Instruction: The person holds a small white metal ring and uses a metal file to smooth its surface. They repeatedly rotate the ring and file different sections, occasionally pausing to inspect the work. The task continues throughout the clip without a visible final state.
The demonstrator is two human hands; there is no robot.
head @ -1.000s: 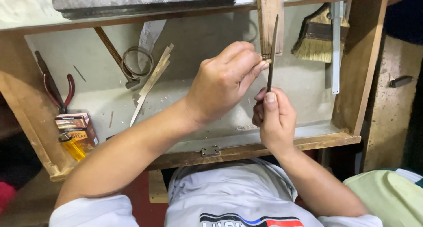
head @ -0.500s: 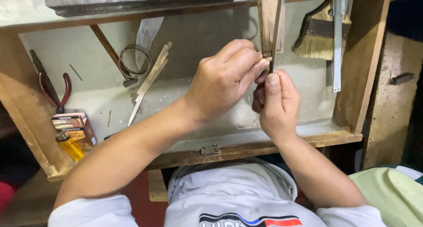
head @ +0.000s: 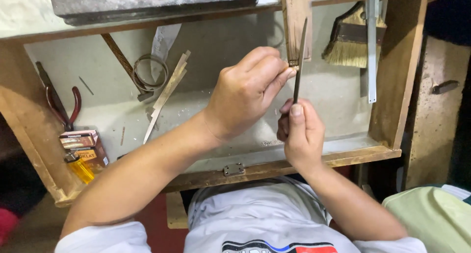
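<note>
**File lifted back up along the bench pin**

The needle file [head: 299, 61] stands nearly upright, its long axis running from the right hand [head: 300, 135] below up to a tip that leans slightly right and ends beside the wooden bench pin [head: 296, 22]. Half a second ago the file was drawn down and mostly hidden between the hands; now most of its blade shows again against the pin's right edge, much as it did a second ago. That reads as one stroke of a back-and-forth filing motion, so the work looks to be mid-course rather than finishing. The right hand's grip is closed on the file's lower end, thumb pressed flat along it.

Just left of the file, at the pin's lower tip, the left hand [head: 248, 96] pinches a small metal piece [head: 293, 63] between thumb and forefinger; the grip is narrow and tight, and the piece is too small to make out.

Right of the pin, a bristle brush [head: 346, 44] and a steel ruler [head: 372, 52] lie in the wooden drawer [head: 387, 86]. Well left of the pin lie wire rings [head: 149, 71], thin wooden strips [head: 167, 93], and red-handled pliers [head: 66, 108]. Further left and lower, at the drawer's corner, sit a small cardboard box [head: 83, 146] and a yellow lighter [head: 78, 167].
</note>
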